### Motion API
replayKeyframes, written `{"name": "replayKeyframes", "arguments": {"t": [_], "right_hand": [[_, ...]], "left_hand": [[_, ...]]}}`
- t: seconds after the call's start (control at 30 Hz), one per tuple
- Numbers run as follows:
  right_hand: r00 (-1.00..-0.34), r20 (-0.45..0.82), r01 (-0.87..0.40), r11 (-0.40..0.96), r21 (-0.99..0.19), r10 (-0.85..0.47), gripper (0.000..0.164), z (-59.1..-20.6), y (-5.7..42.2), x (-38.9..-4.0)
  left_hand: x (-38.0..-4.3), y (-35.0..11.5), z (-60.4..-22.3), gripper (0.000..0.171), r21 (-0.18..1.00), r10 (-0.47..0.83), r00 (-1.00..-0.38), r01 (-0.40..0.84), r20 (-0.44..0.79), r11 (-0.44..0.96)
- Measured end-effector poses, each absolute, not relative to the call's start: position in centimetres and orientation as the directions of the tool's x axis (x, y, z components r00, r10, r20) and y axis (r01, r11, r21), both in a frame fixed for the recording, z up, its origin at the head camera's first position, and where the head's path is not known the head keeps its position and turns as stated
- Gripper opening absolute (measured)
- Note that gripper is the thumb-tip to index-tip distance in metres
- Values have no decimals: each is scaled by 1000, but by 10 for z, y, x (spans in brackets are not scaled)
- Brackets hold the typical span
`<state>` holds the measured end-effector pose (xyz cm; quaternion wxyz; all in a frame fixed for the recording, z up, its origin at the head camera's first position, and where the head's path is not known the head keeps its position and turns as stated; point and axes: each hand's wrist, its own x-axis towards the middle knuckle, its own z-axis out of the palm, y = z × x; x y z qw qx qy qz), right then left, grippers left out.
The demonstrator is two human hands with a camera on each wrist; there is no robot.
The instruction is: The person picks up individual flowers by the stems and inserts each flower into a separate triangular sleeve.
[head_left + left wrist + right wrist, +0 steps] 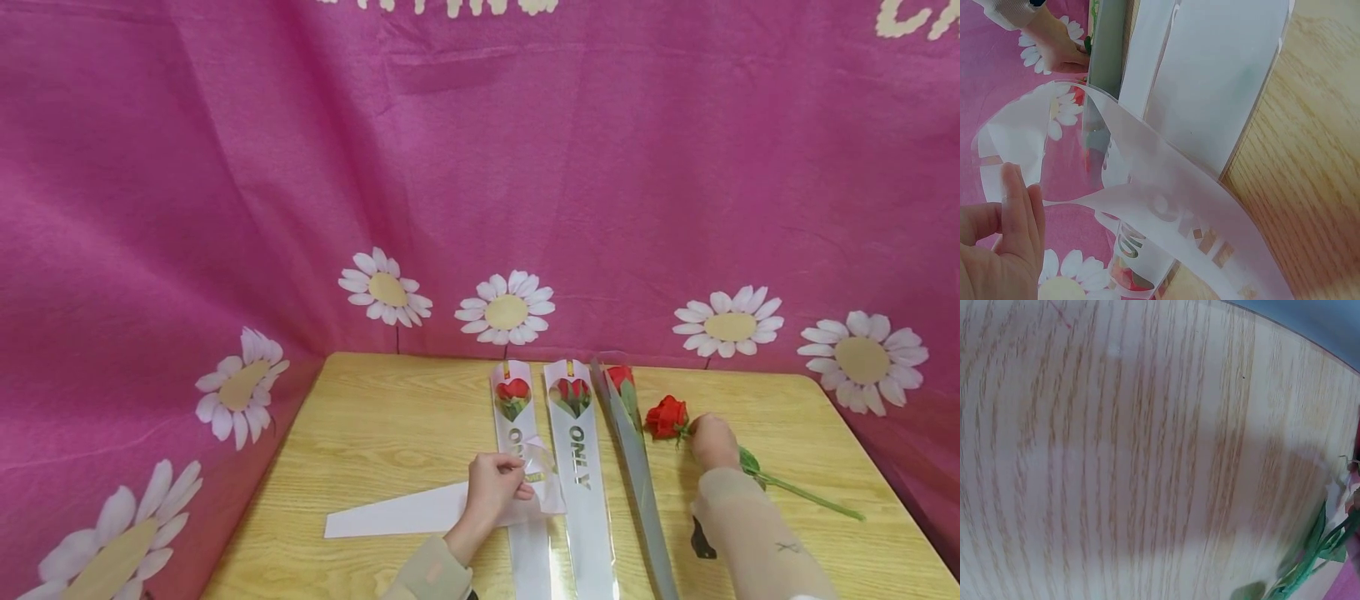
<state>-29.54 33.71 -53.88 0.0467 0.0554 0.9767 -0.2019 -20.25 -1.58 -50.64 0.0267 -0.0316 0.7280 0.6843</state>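
My left hand [495, 487] pinches the rim of a white single-flower sleeve [401, 514] near its wide end. The sleeve's narrow end points left over the table. In the left wrist view the sleeve's mouth gapes, and cut-out letters run along its side. To the right, my right hand [714, 442] grips the stem of a red artificial rose [666, 417] just under the bloom. Its green stem [813, 497] trails toward the lower right. The right wrist view catches green leaves [1316, 550] at its lower right corner; most of that hand is outside this view.
Two white sleeves, one at left [531, 550] and one marked ONLY [585, 517], lie side by side with roses showing through heart windows. Right of them a grey-looking sleeve [637, 483] holds another rose. A pink curtain [600, 167] with daisies hangs behind the wooden table [375, 417].
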Motion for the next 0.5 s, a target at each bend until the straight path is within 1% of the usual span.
{"name": "replayKeyframes", "arguments": {"t": [0.3, 0.5], "right_hand": [[-995, -76, 84, 924, -373, 59, 16, -536, 344, -293], [-998, -50, 55, 905, -422, 38, 16, -523, 346, -298]], "left_hand": [[-201, -14, -505, 13, 995, -9, -997, -77, -77, 64], [-200, -14, -503, 13, 995, -10, -997, -73, -73, 63]]}}
